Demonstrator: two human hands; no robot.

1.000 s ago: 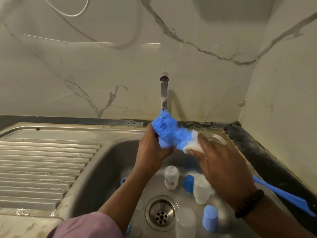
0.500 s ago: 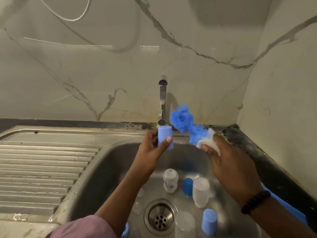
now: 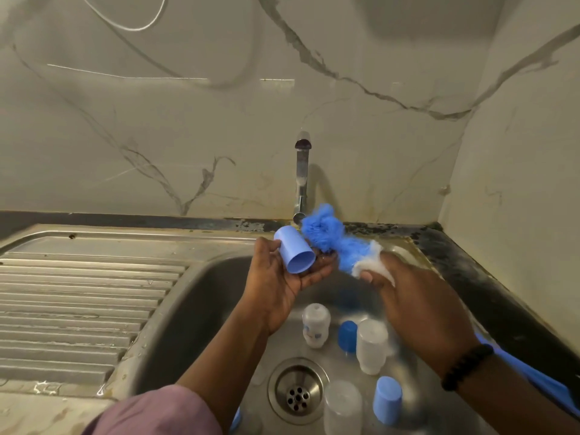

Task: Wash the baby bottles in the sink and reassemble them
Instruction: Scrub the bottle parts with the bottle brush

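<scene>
A marble-look wall (image 3: 188, 127) with dark grey veins stands behind, and a second wall (image 3: 518, 183) of the same kind meets it in the corner on the right. A thin white wire (image 3: 131, 26) hangs in a loop near the top of the back wall. Along the foot of the walls runs a dark strip of the desk (image 3: 489, 277), stained and worn, which turns the corner and goes on toward the right edge. A black bead bracelet (image 3: 466, 365) sits on a wrist, and a mauve sleeve (image 3: 157, 412) shows at the bottom.
</scene>
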